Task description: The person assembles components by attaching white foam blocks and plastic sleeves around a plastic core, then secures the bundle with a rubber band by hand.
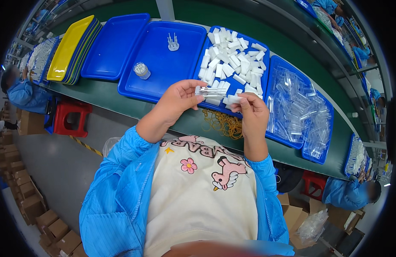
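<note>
My left hand (179,102) is closed on a small holder with several thin pale rods (211,91) pointing to the right. Close beside the rod tips, my right hand (255,112) pinches a white foam-like block (235,99). Both hands are over the front edge of a blue tray (202,58) heaped with more such white blocks (232,55). In the blue tray (159,32) to its left stands a similar holder with upright rods (172,43). Nearer me in that tray is a clear cylinder with white pieces inside (142,70).
Tan rubber bands (223,124) lie on the green table below my hands. Blue trays of clear plastic tubes (292,103) stand at right. At left are a bare blue tray (114,45) and stacked yellow-topped trays (71,47). Co-workers sit at both ends, near red stools (72,118).
</note>
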Tool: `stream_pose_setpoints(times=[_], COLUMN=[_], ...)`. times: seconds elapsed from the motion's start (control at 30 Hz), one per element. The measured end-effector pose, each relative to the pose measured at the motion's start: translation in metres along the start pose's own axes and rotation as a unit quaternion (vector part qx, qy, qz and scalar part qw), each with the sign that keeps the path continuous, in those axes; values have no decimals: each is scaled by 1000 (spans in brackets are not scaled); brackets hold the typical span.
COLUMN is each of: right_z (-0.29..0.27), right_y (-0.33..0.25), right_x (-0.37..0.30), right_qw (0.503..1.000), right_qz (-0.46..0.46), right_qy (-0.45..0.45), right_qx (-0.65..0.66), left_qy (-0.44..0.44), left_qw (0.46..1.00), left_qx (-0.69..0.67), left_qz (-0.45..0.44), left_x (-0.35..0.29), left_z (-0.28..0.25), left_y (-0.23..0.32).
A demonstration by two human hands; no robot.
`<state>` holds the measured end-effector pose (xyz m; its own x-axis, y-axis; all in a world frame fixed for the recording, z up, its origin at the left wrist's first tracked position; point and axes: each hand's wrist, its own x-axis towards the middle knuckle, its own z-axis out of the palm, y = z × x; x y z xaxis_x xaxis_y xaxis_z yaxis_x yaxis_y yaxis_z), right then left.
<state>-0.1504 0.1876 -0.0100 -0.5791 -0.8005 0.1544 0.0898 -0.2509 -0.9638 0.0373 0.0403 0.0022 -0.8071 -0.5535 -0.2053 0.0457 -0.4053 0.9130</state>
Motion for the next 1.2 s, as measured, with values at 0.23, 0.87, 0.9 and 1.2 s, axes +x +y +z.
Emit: stream_pose_setpoints(times=[0.23,0.87,0.9,1.2], right_z=[-2,-3,-4,14], right_y=[-6,-15,-15,-15], right_x=[-1,-2,-2,-10], right_qw=[998,988,988,980], right_qz=[35,41,41,50], right_qy=[44,-27,-28,-49], right_qx=[-31,-143,-144,-186], left_qy=[18,19,20,-2], left_qw=[998,974,974,972], left_qx=[30,221,221,213], left_qz=[60,53,54,104], left_x=[-2,-7,-7,-11], left_z=[9,4,3,14], left_y=[1,-5,-4,-6])
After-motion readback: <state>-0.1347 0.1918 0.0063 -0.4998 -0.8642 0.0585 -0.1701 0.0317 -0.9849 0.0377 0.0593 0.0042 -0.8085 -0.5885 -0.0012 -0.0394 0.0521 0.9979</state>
